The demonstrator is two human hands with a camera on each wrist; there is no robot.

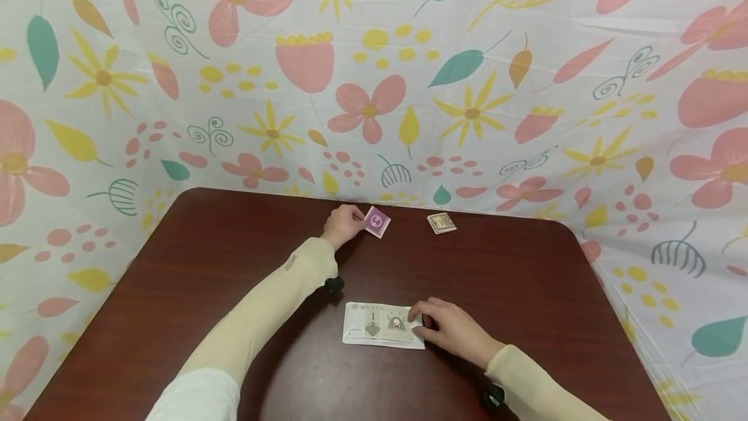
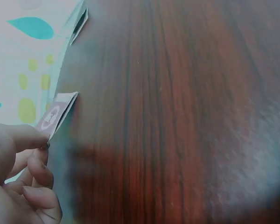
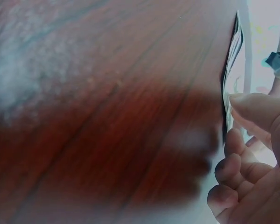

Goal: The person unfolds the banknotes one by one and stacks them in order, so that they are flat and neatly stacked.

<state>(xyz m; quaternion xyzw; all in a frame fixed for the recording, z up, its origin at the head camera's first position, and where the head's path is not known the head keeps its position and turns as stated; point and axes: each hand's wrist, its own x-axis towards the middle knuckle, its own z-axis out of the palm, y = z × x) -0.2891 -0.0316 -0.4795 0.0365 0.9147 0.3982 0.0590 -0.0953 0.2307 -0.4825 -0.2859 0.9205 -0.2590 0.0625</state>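
My left hand (image 1: pixel 345 225) is at the far edge of the table. Its thumb and index finger pinch the corner of a small purple folded paper (image 1: pixel 377 222), which looks like a folded play banknote. In the left wrist view the folded paper (image 2: pixel 56 114) shows its layered edge. Nearer the front, my right hand (image 1: pixel 452 329) rests at the right end of a flat stack of printed paper notes (image 1: pixel 374 325). The top note bears a "1" and a cartoon figure. In the right wrist view the thumb touches the stack's edge (image 3: pixel 229 70).
A second folded paper (image 1: pixel 441 223), brownish, lies right of the purple one near the table's back edge. The dark wooden table (image 1: pixel 497 271) meets a flower-printed cloth (image 1: pixel 374 148) behind it. Small black devices (image 1: pixel 334 284) sit at both wrists.
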